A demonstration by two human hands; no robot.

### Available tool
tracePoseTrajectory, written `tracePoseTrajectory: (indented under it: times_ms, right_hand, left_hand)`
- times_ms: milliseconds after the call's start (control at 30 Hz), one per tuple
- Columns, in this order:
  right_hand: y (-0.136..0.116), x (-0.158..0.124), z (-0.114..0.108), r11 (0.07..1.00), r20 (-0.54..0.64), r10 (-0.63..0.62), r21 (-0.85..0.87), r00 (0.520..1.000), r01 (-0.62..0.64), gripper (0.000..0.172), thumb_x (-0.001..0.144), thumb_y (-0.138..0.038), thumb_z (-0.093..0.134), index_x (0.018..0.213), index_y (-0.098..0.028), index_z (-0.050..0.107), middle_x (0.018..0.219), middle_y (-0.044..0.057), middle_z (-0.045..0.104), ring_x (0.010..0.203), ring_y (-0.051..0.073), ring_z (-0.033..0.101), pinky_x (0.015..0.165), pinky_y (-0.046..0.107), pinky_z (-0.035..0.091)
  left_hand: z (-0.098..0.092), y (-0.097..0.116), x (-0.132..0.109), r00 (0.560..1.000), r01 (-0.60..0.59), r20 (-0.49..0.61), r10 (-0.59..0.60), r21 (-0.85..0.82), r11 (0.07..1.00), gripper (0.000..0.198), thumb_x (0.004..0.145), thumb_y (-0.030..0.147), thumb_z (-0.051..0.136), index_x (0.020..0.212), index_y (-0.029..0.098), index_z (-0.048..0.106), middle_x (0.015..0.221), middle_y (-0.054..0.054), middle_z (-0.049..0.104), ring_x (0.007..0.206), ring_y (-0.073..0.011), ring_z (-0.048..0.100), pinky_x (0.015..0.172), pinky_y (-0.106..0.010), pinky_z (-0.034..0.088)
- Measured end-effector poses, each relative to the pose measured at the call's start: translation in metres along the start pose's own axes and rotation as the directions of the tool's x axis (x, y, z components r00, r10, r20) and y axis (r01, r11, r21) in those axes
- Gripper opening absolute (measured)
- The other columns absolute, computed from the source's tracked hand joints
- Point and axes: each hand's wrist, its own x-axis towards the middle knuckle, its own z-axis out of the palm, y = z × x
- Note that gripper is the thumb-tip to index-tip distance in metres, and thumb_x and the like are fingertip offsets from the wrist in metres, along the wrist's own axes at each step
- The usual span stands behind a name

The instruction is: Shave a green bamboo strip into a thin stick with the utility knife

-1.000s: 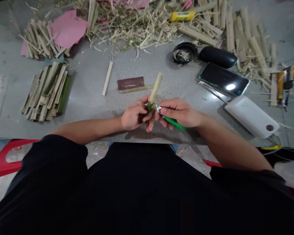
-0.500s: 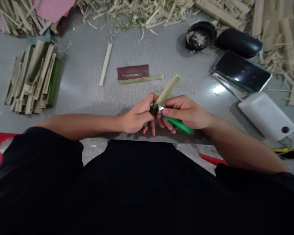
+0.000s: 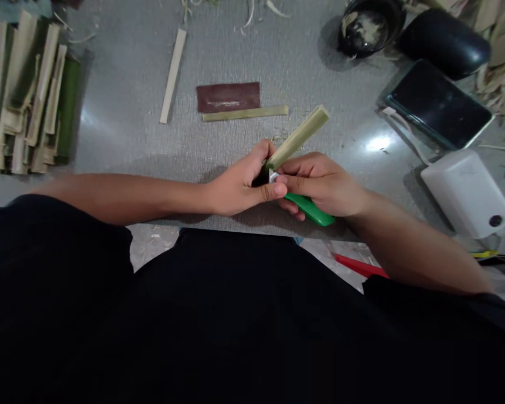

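My left hand (image 3: 248, 182) is closed around the lower part of a pale green bamboo strip (image 3: 301, 136), which slants up to the right. Its thumb reaches across to the fingers of my right hand (image 3: 320, 182). That hand grips a green-handled utility knife (image 3: 311, 209), its metal tip against the strip where the two hands meet. The strip's lower end is hidden by the left hand. Just beyond lie a dark red rectangular piece (image 3: 228, 97) and a thin bamboo strip (image 3: 246, 113) along its near edge. Farther left rests a pale flat strip (image 3: 173, 76).
A pile of split bamboo pieces (image 3: 29, 101) lies at the left. To the right are a black bowl (image 3: 365, 31), a black rounded object (image 3: 446, 44), a phone (image 3: 440, 104) and a white box with a cable (image 3: 467, 193). Shavings (image 3: 503, 84) lie at the far right.
My left thumb has moved right, over to the knife and my right fingers. The bamboo strip reaches farther up and right. The whole view has shifted, with table things appearing higher.
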Motion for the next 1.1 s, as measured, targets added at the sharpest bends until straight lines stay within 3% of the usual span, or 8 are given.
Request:
tracePoseTrajectory:
  times_ms: [100,267,400,500,633,767,900,1100]
  right_hand:
    - [0.001,-0.001,0.004,1.000,-0.033,0.011,-0.018,0.999,-0.012,0.060,0.118,-0.066,0.102,0.089,-0.021,0.075,0.068,-0.002,0.067,0.053,0.013,0.061,0.044,0.025,0.052]
    - [0.007,-0.001,0.007,0.995,-0.112,-0.055,-0.092,0.992,0.045,0.061,0.122,-0.065,0.097,0.087,-0.021,0.074,0.066,-0.003,0.066,0.048,0.012,0.056,0.043,0.026,0.048]
    - [0.012,0.000,0.008,0.981,-0.156,-0.107,-0.176,0.982,0.078,0.063,0.126,-0.069,0.091,0.088,-0.022,0.072,0.066,-0.002,0.065,0.049,0.012,0.054,0.044,0.028,0.048]
    - [0.013,-0.002,0.009,0.970,-0.200,-0.136,-0.228,0.970,0.089,0.064,0.127,-0.072,0.089,0.090,-0.023,0.071,0.067,-0.002,0.065,0.051,0.013,0.055,0.046,0.028,0.048]
    - [0.011,-0.001,0.013,0.972,-0.224,-0.149,-0.210,0.963,0.102,0.064,0.124,-0.074,0.091,0.091,-0.024,0.069,0.065,-0.003,0.063,0.050,0.012,0.053,0.046,0.027,0.046]
    - [0.010,0.003,0.011,0.995,-0.085,-0.050,-0.092,0.995,0.042,0.070,0.121,-0.078,0.093,0.087,-0.024,0.065,0.063,-0.004,0.061,0.048,0.011,0.052,0.044,0.025,0.047]
    - [0.012,0.008,0.003,1.000,-0.005,-0.006,-0.015,1.000,0.006,0.066,0.121,-0.075,0.094,0.090,-0.023,0.068,0.063,-0.005,0.062,0.048,0.012,0.054,0.043,0.024,0.049]
    - [0.014,0.005,0.004,0.999,-0.033,-0.036,-0.033,0.999,0.035,0.069,0.123,-0.073,0.093,0.084,-0.025,0.061,0.064,-0.005,0.060,0.048,0.012,0.053,0.044,0.026,0.048]
  left_hand:
    - [-0.003,-0.003,0.003,0.995,-0.051,-0.075,0.065,0.177,0.983,0.087,0.092,0.103,0.100,0.110,0.030,0.055,0.088,0.003,0.066,0.086,-0.0228,0.075,0.071,-0.036,0.057]
    - [-0.009,-0.008,0.003,0.994,-0.033,-0.090,0.064,0.311,0.950,0.086,0.097,0.108,0.090,0.112,0.031,0.055,0.096,0.000,0.072,0.083,-0.0234,0.072,0.070,-0.041,0.054]
    - [-0.010,-0.004,0.002,0.996,0.017,-0.086,0.011,0.318,0.948,0.087,0.099,0.109,0.087,0.114,0.031,0.051,0.099,-0.001,0.071,0.083,-0.0220,0.069,0.071,-0.040,0.053]
    - [-0.006,0.005,0.001,0.991,0.113,-0.102,-0.086,0.289,0.951,0.086,0.102,0.108,0.086,0.117,0.030,0.052,0.088,0.002,0.067,0.081,-0.0211,0.069,0.072,-0.037,0.054]
    - [0.000,0.018,0.000,0.972,0.236,-0.050,-0.230,0.185,0.954,0.090,0.104,0.113,0.074,0.127,0.029,0.049,0.072,0.009,0.061,0.061,-0.0180,0.066,0.059,-0.033,0.049]
    - [-0.001,0.028,0.001,0.974,0.216,0.043,-0.222,0.124,0.969,0.098,0.095,0.117,0.078,0.126,0.030,0.046,0.071,0.010,0.062,0.052,-0.0168,0.065,0.047,-0.029,0.044]
    - [-0.005,0.027,0.003,0.974,0.217,0.027,-0.223,0.155,0.964,0.093,0.098,0.111,0.086,0.121,0.031,0.046,0.077,0.009,0.063,0.057,-0.0176,0.069,0.053,-0.031,0.046]
    - [-0.011,0.007,0.008,1.000,0.015,0.010,-0.018,0.256,0.967,0.090,0.094,0.107,0.095,0.113,0.030,0.052,0.092,0.001,0.069,0.074,-0.0197,0.066,0.062,-0.037,0.044]
